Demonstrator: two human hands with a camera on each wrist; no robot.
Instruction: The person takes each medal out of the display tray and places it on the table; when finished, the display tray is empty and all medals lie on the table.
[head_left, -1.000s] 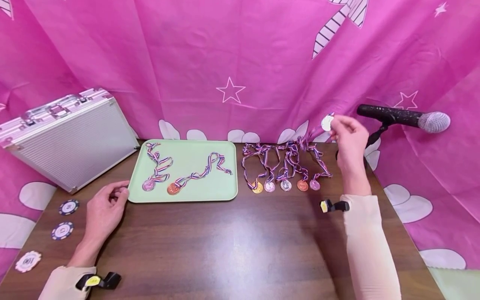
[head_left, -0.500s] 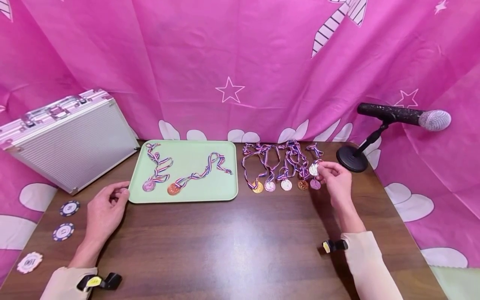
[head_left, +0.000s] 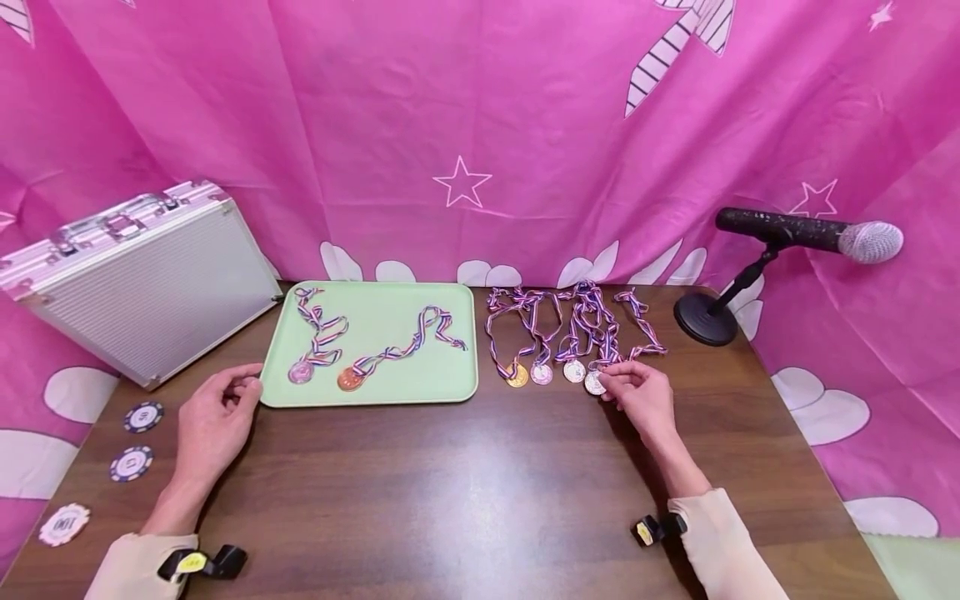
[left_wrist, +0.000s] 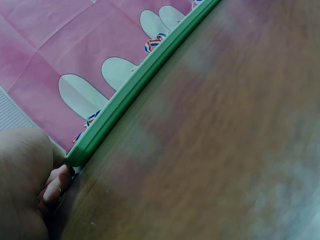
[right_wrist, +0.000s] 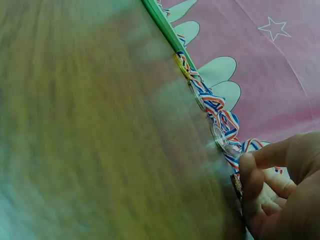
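Observation:
A row of medals with striped ribbons (head_left: 573, 321) lies on the brown table right of a green tray (head_left: 390, 387). My right hand (head_left: 613, 385) is low at the near end of that row and pinches a silver medal (head_left: 595, 383) against the table; its ribbon trails back among the others. In the right wrist view the curled fingers (right_wrist: 250, 172) sit at the ribbons (right_wrist: 215, 102). My left hand (head_left: 242, 388) rests on the table, fingers loosely curled, fingertips (left_wrist: 52, 187) touching the tray's near left corner (left_wrist: 75, 157). On the tray lie a pinkish medal (head_left: 300, 372) and a bronze medal (head_left: 348, 379).
A closed aluminium case (head_left: 142, 275) leans at the back left. Three poker chips (head_left: 130, 462) lie by the left edge. A microphone (head_left: 810, 232) on a round-based stand (head_left: 705, 319) stands at the back right. A pink curtain hangs behind the table.
My right hand has come down from near the microphone with the silver medal, moving left and toward me to the near end of the row. The left hand has stayed put.

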